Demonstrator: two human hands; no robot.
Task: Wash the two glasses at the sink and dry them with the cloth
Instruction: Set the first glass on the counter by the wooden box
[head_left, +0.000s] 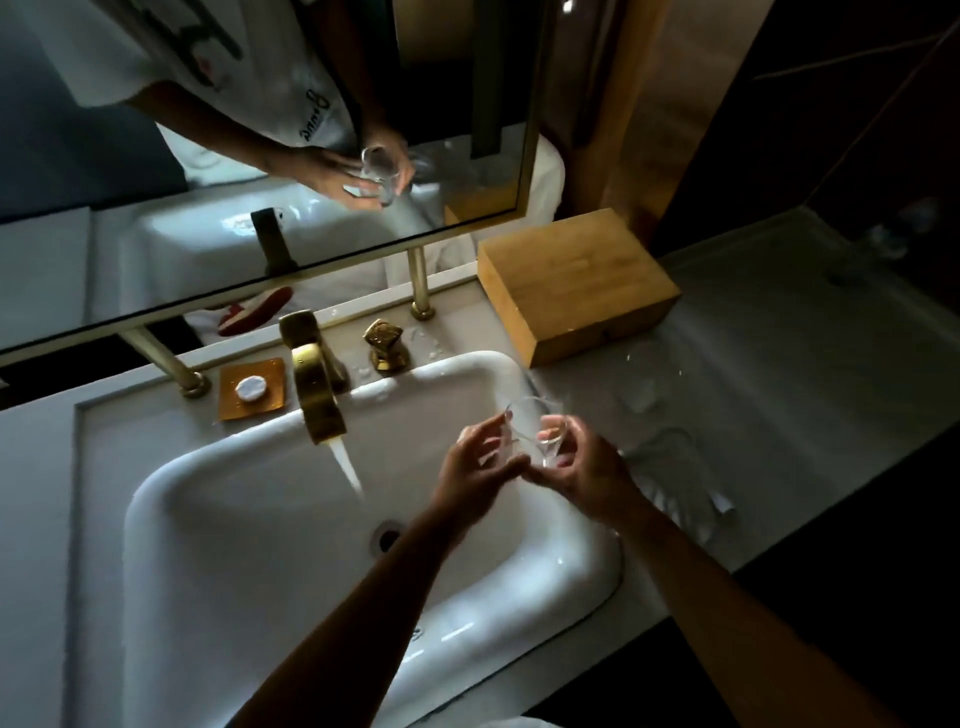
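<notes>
Two hands hold a clear glass over the sink's right side.
Left hand and right hand both curl fingers around it, beside the running tap, likely rubbing it clean; second glass and cloth unclear on the wet bench.

light: dim overall, corners fall to near black | bright spots: glossy sink rim carries soft white glare | shadows: forearms dark across the basin | blur: soft throughout, mirror reflection smeared | distortion: wide-angle tilt, table edge and mirror frame slant
</notes>
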